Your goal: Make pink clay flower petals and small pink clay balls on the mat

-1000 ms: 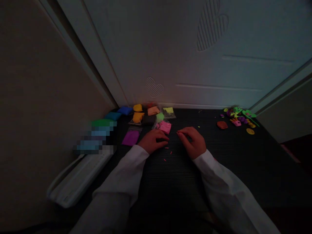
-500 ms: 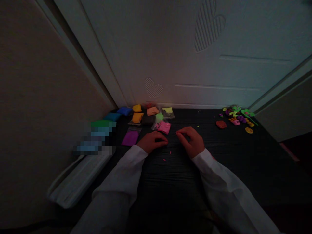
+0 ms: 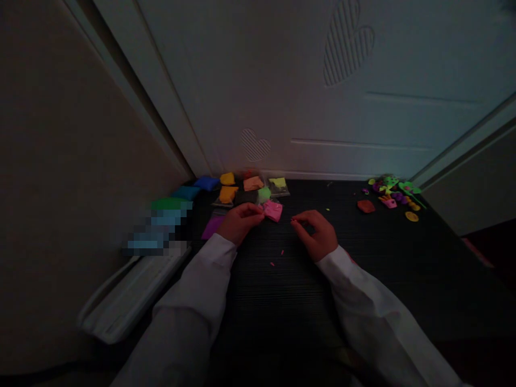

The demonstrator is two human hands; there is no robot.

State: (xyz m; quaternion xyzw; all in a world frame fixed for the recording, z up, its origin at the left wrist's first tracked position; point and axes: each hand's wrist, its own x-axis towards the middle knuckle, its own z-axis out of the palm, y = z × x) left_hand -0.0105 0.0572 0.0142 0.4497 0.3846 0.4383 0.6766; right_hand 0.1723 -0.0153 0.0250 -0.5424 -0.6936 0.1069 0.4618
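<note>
My left hand [image 3: 241, 223] is closed in a pinch, its fingertips right at the left edge of a pink clay packet [image 3: 273, 210]. Whether they grip the bag is hard to see. To the right of that packet, my right hand [image 3: 317, 235] hovers with thumb and forefinger pressed together; whatever is between them is too small and dark to name. Two tiny pink clay bits, one [image 3: 282, 252] and another [image 3: 272, 264], lie on the black tabletop [image 3: 282, 301] between my forearms. A purple packet [image 3: 210, 226] is partly hidden behind my left hand.
Several clay packets, among them orange [image 3: 228, 194], peach [image 3: 253, 183] and blue [image 3: 207, 183], line the back left. A white case [image 3: 133, 295] lies at the left. Small clay figures [image 3: 389, 201] and a red-brown piece [image 3: 366, 206] sit back right. A white panel [image 3: 306, 97] stands behind.
My left hand has moved up and left, from in front of the pink packet to its left edge, covering more of the purple packet. My right hand has hardly moved.
</note>
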